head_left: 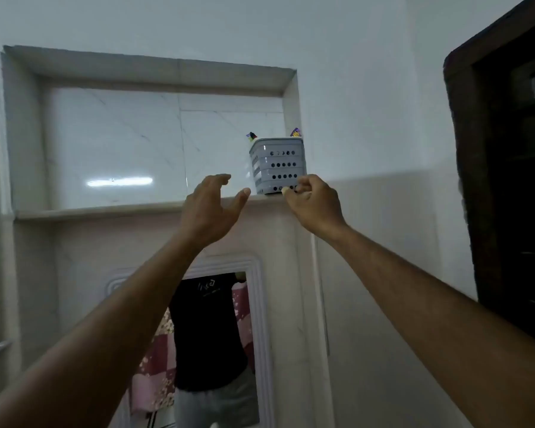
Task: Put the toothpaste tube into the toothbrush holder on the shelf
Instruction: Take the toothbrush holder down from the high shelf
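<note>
Your left hand point(212, 205) was open and empty, right hand point(309, 200) curled shut by the toothbrush holder point(277, 168), gripping nothing visible, so steadying its base looked smart.

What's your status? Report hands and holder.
Left hand open, empty. Right hand curled at holder base. Holder on shelf; no tube visible. Nothing blocking.

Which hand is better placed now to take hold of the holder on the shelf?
The right hand, probably. Its curled fingers are already at the lower front of the holder, at the right end of the shelf. The left hand is open and a little to the holder's left.
</note>
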